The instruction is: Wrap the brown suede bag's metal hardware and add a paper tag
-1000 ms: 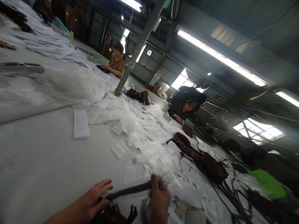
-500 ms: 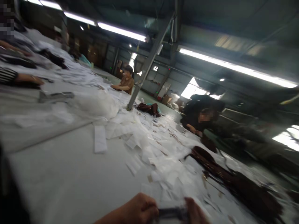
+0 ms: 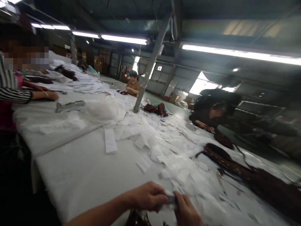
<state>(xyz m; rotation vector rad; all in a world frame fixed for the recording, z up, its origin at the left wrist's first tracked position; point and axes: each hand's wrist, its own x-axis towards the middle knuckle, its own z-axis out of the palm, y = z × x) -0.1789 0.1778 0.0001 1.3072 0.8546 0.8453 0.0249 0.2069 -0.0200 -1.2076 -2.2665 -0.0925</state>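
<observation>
Low in the head view, my left hand (image 3: 150, 197) is closed on one end of a small grey-and-white strip (image 3: 171, 199). Its other end is pinched by my right hand (image 3: 187, 209), so the strip spans the gap between them. Blur hides what kind of thing it is. Beneath my left wrist, a dark brown item with shiny bits (image 3: 137, 219) shows at the bottom edge, mostly cut off. Loose white papers and thin plastic sheets (image 3: 174, 164) lie just beyond my hands on the white table (image 3: 84, 175).
A dark brown garment (image 3: 249, 175) stretches along the right side. A white rectangular piece (image 3: 110, 141) lies mid-table, near crumpled clear plastic (image 3: 103, 108). A post (image 3: 150, 66) rises at the far edge. Co-workers handle items at left (image 3: 16, 84), far centre (image 3: 134, 84) and right (image 3: 211, 110).
My hands have come closer together, with less of the strip showing between them. The view has shifted left, bringing the striped-sleeved co-worker and the brown item below my wrist into sight.
</observation>
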